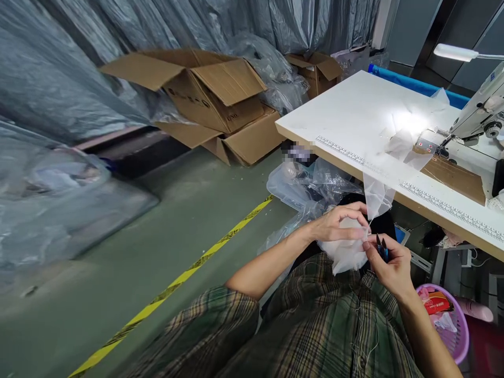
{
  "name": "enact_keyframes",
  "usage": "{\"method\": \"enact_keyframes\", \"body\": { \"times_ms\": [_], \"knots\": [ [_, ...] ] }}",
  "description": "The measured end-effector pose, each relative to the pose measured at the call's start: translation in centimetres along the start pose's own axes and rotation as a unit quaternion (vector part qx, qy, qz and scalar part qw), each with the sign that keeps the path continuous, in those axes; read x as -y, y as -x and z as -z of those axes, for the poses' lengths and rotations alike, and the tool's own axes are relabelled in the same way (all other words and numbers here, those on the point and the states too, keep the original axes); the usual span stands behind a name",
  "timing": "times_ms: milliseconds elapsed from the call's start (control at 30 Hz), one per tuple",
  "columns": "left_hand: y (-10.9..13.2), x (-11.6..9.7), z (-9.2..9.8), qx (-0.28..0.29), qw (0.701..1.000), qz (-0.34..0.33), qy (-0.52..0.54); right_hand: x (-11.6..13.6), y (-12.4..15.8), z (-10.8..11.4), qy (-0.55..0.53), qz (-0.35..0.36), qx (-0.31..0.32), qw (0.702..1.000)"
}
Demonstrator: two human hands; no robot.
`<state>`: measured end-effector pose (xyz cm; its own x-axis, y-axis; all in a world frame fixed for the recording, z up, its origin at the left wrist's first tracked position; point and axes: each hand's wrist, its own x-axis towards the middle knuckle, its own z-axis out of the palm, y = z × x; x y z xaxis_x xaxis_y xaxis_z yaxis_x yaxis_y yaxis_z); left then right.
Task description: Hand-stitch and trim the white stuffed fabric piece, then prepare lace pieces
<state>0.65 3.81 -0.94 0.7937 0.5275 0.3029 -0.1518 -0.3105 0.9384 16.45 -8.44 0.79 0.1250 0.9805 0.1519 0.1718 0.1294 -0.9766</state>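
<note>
My left hand [342,224] pinches a piece of sheer white mesh fabric [346,252] in front of my lap, its fingers closed on the cloth. My right hand [388,262] grips small blue-handled thread snips [381,248], dark blades pointing up at the fabric's edge. A strip of the same fabric [377,197] hangs from the white sewing table [354,113] down to my hands. More white pieces [407,139] lie by the sewing machine [478,113] at the right.
Open cardboard boxes [212,100] lie on the floor by grey plastic sheeting [59,79]. Clear plastic bags [311,189] sit under the table edge. A yellow tape line [185,275] crosses the green floor. A pink basket [452,325] stands at lower right. A lamp [457,52] shines over the machine.
</note>
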Motion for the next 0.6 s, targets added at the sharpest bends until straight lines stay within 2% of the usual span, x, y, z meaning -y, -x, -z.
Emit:
{"method": "enact_keyframes", "body": {
  "times_ms": [67,167,267,333,433,533,600],
  "knots": [
    [0.4,-0.2,-0.5,0.002,0.996,0.044,0.081,-0.3,0.3,0.1,-0.011,-0.014,-0.015,1.000],
    [0.9,-0.6,-0.8,-0.056,0.978,0.138,0.148,-1.0,0.2,0.5,-0.091,-0.064,-0.076,0.991],
    [1.0,-0.5,-0.7,-0.122,0.952,0.218,0.175,-1.4,-0.1,0.9,-0.260,-0.117,-0.136,0.949],
    [1.0,-0.3,-0.5,-0.143,0.941,0.243,0.187,-1.4,-0.2,1.2,-0.339,-0.138,-0.156,0.917],
    [0.7,-0.2,-0.6,-0.122,0.937,0.264,0.194,-1.4,-0.2,1.2,-0.360,-0.156,-0.160,0.906],
    [0.4,-0.2,-1.0,-0.077,0.946,0.271,0.158,-1.5,-0.1,0.8,-0.336,-0.165,-0.147,0.915],
    [0.2,-0.3,-1.3,-0.067,0.955,0.266,0.111,-1.8,0.0,0.6,-0.308,-0.164,-0.148,0.925]
  ]
}}
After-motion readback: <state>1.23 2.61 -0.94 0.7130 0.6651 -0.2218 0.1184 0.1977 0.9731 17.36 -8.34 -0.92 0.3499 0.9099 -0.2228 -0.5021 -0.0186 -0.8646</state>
